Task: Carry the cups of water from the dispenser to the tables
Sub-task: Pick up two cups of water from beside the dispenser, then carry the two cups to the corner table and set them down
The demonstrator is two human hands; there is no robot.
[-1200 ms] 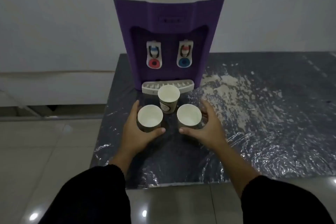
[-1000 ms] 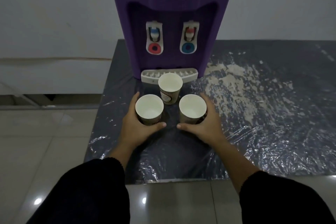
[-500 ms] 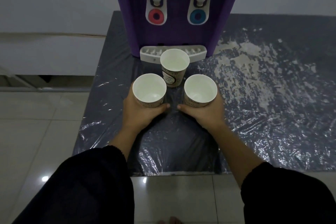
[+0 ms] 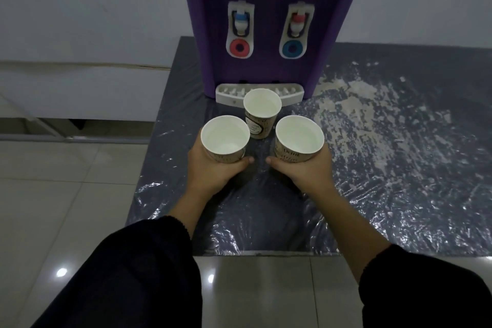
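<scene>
1. Three paper cups sit in a triangle at the centre of the frame, all white inside with a brown printed outer wall bearing lettering too small to read.
2. The left cup [image 4: 225, 139] is in the left hand [image 4: 213, 172], whose fingers wrap the far side and whose thumb crosses the near wall just under the rim. The grip is closed snugly round the cup.
3. The right cup [image 4: 299, 139] is held the same way by the right hand [image 4: 306, 170], thumb tip pointing toward the centre, the rest of the fingers hidden behind the cup.
4. Whether the two held cups rest on the surface or hang just above it cannot be told.
5. The third cup [image 4: 262, 112] stands upright and free between and behind the other two, directly in front of the white drip tray [image 4: 290, 93].
6. The insides show a pale sheen; the water level cannot be read clearly.
7. The purple water dispenser [image 4: 266, 34] fills the upper centre, with two white taps.
8. It stands on a dark table [image 4: 399, 168] covered in crinkled clear plastic, with pale smears toward the right of the frame.
9. Black sleeves [image 4: 133, 279] fill the lower corners.
</scene>
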